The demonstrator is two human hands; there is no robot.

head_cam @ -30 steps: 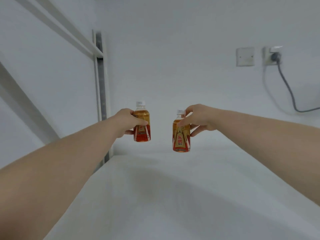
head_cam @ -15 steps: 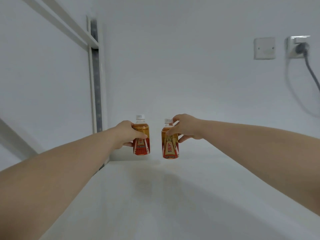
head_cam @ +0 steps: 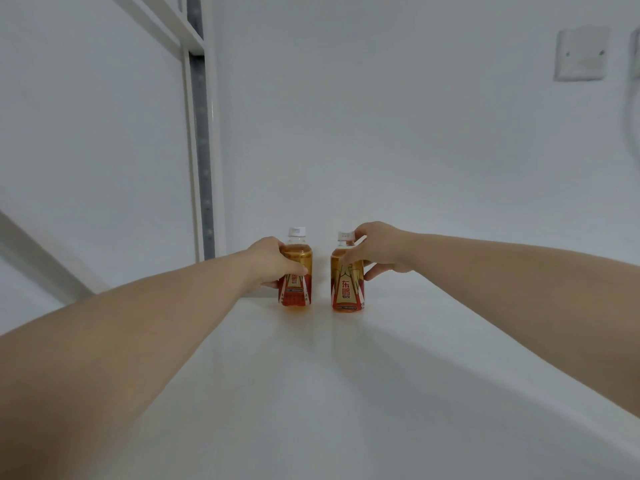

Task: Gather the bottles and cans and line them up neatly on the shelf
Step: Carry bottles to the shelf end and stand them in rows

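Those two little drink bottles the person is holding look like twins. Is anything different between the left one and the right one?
A few things. The left bottle stands a bit farther back than the right bottle. The right bottle shows its big front lettering; the left bottle's label is turned and half covered. The left hand wraps the left bottle's body, while the right hand grips the right bottle near its cap. Both are upright on the white shelf, with white caps and amber drink.

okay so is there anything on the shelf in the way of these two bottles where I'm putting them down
Nothing visible. The left hand holds the left bottle and the right hand holds the right bottle, both upright with a gap between them, at the back of the white shelf. No other objects show near them.
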